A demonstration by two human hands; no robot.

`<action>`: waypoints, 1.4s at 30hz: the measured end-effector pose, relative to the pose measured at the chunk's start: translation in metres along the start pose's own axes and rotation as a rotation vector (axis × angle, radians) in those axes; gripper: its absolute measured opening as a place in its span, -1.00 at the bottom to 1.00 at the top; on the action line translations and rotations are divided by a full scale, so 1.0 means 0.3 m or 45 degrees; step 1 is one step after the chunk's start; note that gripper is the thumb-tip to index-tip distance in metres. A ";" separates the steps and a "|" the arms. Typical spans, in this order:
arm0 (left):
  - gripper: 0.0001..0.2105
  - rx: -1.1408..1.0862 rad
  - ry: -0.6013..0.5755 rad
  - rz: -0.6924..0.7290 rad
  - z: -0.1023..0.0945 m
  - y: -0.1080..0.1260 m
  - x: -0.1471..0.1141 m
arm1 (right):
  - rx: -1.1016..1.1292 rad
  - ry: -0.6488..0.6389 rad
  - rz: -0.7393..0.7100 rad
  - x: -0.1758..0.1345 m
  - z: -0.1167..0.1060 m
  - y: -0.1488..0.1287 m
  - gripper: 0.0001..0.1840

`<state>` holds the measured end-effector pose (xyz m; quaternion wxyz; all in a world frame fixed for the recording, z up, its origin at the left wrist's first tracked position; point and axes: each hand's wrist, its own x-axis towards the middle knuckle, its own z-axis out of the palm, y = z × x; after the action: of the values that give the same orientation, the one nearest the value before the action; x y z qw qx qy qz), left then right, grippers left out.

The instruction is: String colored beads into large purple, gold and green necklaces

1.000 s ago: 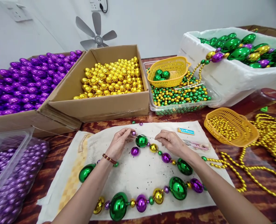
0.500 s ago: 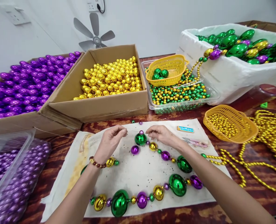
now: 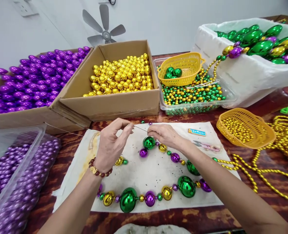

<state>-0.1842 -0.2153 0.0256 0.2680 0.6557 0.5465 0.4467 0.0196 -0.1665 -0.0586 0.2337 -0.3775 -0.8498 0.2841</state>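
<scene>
My left hand (image 3: 115, 143), wearing a brown bead bracelet (image 3: 97, 169) on its wrist, pinches one end of a thin string (image 3: 141, 128). The string runs taut to my right hand (image 3: 163, 135), whose fingers are closed on its other end, just above a large green bead (image 3: 149, 143). That bead belongs to a strand of green, gold and purple beads (image 3: 150, 198) curving over a white cloth (image 3: 158, 175). A loose-looking purple bead (image 3: 143, 152) lies below the green one; whether it is threaded I cannot tell. My left hand partly hides the strand's left part.
Behind the cloth stand cartons of purple beads (image 3: 36, 78) and gold beads (image 3: 122, 76), a clear tray (image 3: 195, 105) and a foam box (image 3: 212, 58). On the right are a yellow basket (image 3: 246, 130), scissors (image 3: 207, 146) and gold bead chains (image 3: 268, 170).
Both hands have risen slightly, and my left hand has turned, its fingers now higher. The string between them slants down to the right. The whole view has shifted a little.
</scene>
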 end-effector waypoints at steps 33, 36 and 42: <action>-0.57 0.031 -0.925 -0.131 0.146 -0.296 -0.022 | 1.164 0.315 0.022 -0.028 -0.219 -0.198 -0.81; -0.56 -0.065 -1.030 -0.144 0.130 -0.297 0.002 | 1.139 0.368 0.046 -0.082 -0.213 -0.204 -0.81; -0.66 0.308 -1.011 0.131 0.217 -0.295 0.072 | 1.157 0.431 0.064 -0.122 -0.201 -0.232 -0.85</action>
<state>-0.1692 -0.1627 -0.0720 0.3561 0.8303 0.4158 0.1047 0.0433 -0.2150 0.0246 0.5029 -0.2986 -0.5805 0.5665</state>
